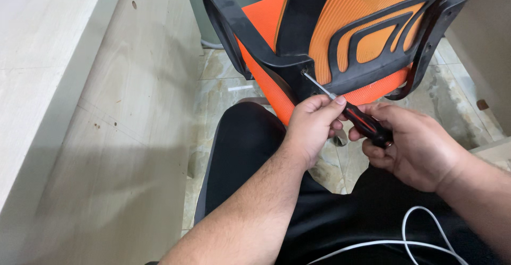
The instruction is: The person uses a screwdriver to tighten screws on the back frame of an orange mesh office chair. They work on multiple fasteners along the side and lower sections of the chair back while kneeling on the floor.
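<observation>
Covering the floor, glossy marbled tiles [223,92] run between pale wood panels [122,132]. An orange mesh chair [346,15] with a black moulded plastic frame stands over them. The left hand [311,126] pinches the steel shaft of a screwdriver [348,113], its tip against the frame's lower corner. The right hand [415,145] clenches its black-and-red handle. A white cable [410,238] lies across the black-clad lap.

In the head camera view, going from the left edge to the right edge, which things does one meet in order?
Pale wooden panel → black armrest → left hand → screwdriver handle → right hand.
</observation>
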